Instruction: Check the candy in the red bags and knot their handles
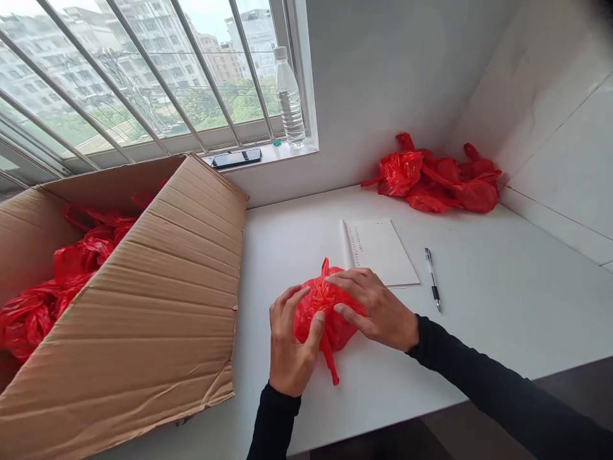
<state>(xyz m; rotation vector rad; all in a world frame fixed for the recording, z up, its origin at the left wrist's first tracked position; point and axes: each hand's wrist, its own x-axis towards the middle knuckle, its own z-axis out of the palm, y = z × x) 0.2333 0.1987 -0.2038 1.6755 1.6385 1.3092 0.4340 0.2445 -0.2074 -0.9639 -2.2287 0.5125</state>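
Note:
A red plastic bag (pixel 342 329), knotted at the top, rests on the white table near its front edge. One loose end of it hangs toward me and another points up. At the bag's left side is my left hand (pixel 292 345), its fingers curved and its thumb apart from them over the knot. My right hand (pixel 376 306) reaches over the bag from the right, fingers stretched out and thumb apart. Both hands are at the bag's surface without closing on it; whether the fingertips press it I cannot tell.
A cardboard box (pixel 158 306) holding several red bags (pixel 81 259) stands on the left. Behind lie a notebook (pixel 383 252), a pen (pixel 432 279) and more red bags (pixel 443 179) by the wall. A phone (pixel 237 158) and a water bottle (pixel 290 105) occupy the windowsill.

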